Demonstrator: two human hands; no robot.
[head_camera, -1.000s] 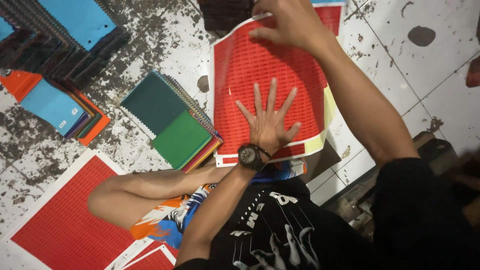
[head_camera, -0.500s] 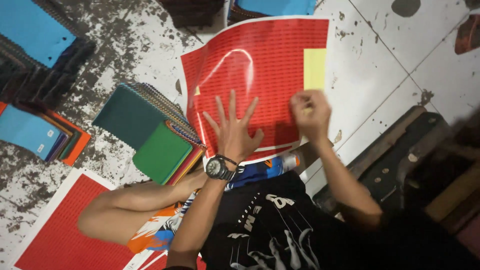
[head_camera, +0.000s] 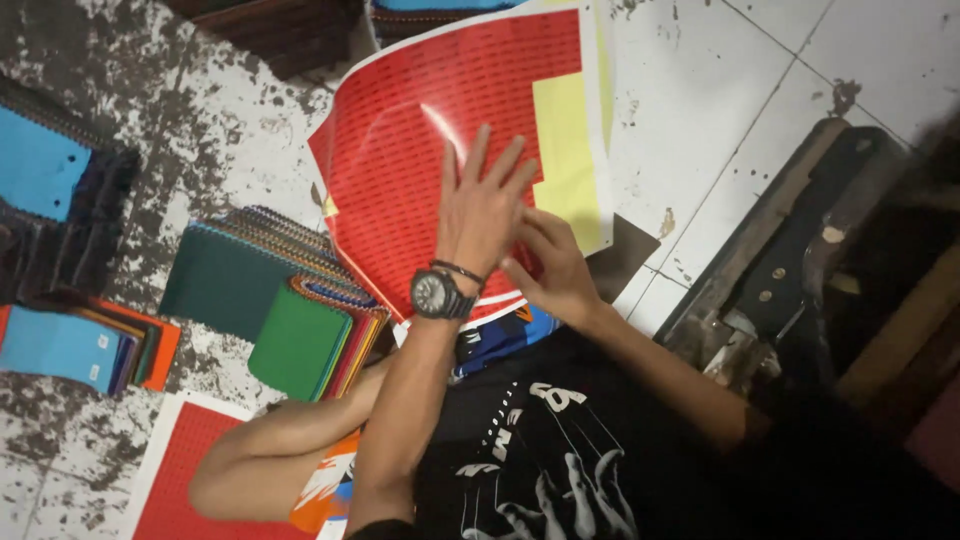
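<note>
So, quick rundown of what's going on:

1. The left hand (head_camera: 487, 205), the one with the wristwatch (head_camera: 437, 294), lies flat with its fingers spread wide, pressing down on the red sheet (head_camera: 430, 130). It grips nothing, just palm and fingers on the glossy surface.
2. The right hand (head_camera: 553, 268) sits just beside it, touching the sheet's near edge. Its fingers are curled and seem to pinch at the sheet, but the left hand partly covers them, so I can't tell if it actually has hold of anything.
3. The sheet lies straight ahead of both hands on the tiled floor (head_camera: 700, 110), long axis running away from the person and tilted a bit to the right. A yellow patch (head_camera: 565, 150) shows on its right side, nearer the right hand.
4. The sheet bows upward in the middle, with a glare streak across it.
5. To the left: a fan of spiral notebooks (head_camera: 270, 290), green ones on top, well apart from both hands. Another red sheet (head_camera: 190, 470) lies by the person's leg.
</note>
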